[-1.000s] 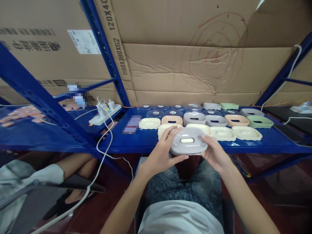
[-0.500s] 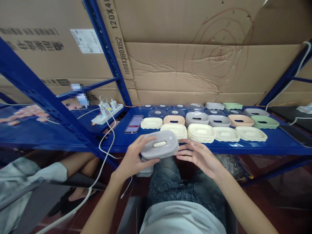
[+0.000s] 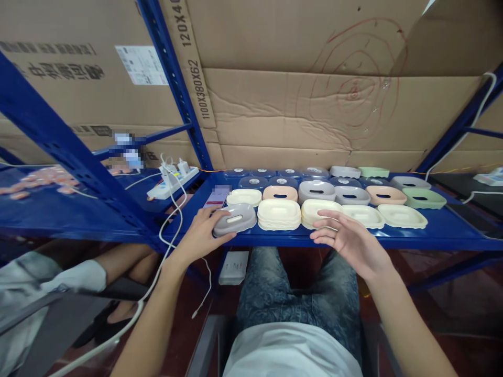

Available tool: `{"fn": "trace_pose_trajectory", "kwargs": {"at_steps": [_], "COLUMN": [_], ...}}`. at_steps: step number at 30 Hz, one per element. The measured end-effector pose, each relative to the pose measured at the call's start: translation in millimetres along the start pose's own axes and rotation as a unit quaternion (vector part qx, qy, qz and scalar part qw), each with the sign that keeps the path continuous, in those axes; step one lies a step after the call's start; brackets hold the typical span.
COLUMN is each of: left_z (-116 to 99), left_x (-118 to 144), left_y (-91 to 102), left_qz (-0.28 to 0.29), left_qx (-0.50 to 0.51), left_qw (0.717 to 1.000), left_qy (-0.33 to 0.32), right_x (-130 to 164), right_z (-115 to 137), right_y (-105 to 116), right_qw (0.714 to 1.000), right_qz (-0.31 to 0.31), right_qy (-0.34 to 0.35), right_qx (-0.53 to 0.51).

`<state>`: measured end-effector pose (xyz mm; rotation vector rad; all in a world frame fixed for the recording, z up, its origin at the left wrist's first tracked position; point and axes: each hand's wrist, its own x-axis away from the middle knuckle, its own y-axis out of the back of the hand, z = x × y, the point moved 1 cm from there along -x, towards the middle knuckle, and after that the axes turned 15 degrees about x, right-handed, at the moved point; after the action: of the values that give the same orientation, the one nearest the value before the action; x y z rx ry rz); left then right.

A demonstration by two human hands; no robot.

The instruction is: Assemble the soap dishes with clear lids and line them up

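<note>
At the bottom of the frame are my lap and my two forearms, reaching up toward the front edge of the blue shelf (image 3: pixel 451 230). My left hand (image 3: pixel 198 238), left of centre, grips the grey soap dish (image 3: pixel 234 220) — thumb under its near rim, fingers over its left end — and the dish sits on the shelf just beside a stack of cream trays (image 3: pixel 279 214). My right hand (image 3: pixel 348 238), right of centre, hangs open with fingers spread and holds nothing; its fingertips lie over the near edge of a second cream stack (image 3: pixel 314 209).

Beyond, toward mid-frame, rows of dishes in cream, peach, grey and green run across the shelf — behind them a line of dark blue lidded ones. A phone (image 3: pixel 217 196) lies left of the dishes, and a white power strip (image 3: pixel 173 180) further left. Cardboard boxes (image 3: pixel 294 104) fill the top.
</note>
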<state>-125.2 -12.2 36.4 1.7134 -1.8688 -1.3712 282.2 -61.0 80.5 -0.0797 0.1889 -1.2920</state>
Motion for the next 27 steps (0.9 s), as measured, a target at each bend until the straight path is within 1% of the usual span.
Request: {"fn": "trace_pose_trajectory", "kwargs": {"at_steps": [4,10,14,16,19,20,21,22,23,25,27], "left_z": [-2,2,6,5,2,-1,-3,-6,-8,-12,-13], "left_x": [-7,-13,-13,-11,-10,-12,-17,-23,-32,-57,-86], "left_y": [-0.9,0.3,-4.1,-6.0,-4.0,-2.0,0.6,3.3,5.8,9.1,8.4], "left_qz": [0.023,0.062,0.064,0.063,0.057,0.052,0.045,0.036,0.027,0.011,0.02], "left_qx": [-0.058,-0.078,-0.066,-0.051,-0.022,-0.011,-0.002,0.005,0.008,0.002,-0.02], "left_qw": [0.998,0.994,0.994,0.996,0.997,0.997,0.997,0.997,0.997,0.997,0.998], "left_qy": [-0.017,-0.052,-0.05,-0.045,-0.05,-0.054,-0.06,-0.067,-0.073,-0.076,-0.054], "right_x": [-2,-2,-4,-7,-8,-8,-8,-9,-10,-15,-24], "right_z": [0,-1,-6,-13,-25,-29,-33,-36,-39,-45,-50], "right_y": [1,6,8,6,0,-2,-5,-9,-12,-20,-27], "right_qw": [1.0,1.0,0.994,0.985,0.967,0.956,0.938,0.913,0.88,0.802,0.73], "right_qz": [-0.001,-0.001,-0.03,-0.049,-0.047,-0.047,-0.048,-0.052,-0.057,-0.06,-0.053], "right_qy": [0.002,0.02,0.047,0.069,0.107,0.124,0.146,0.176,0.212,0.291,0.355], "right_qx": [0.002,0.014,0.096,0.151,0.227,0.263,0.309,0.364,0.42,0.518,0.582]}}
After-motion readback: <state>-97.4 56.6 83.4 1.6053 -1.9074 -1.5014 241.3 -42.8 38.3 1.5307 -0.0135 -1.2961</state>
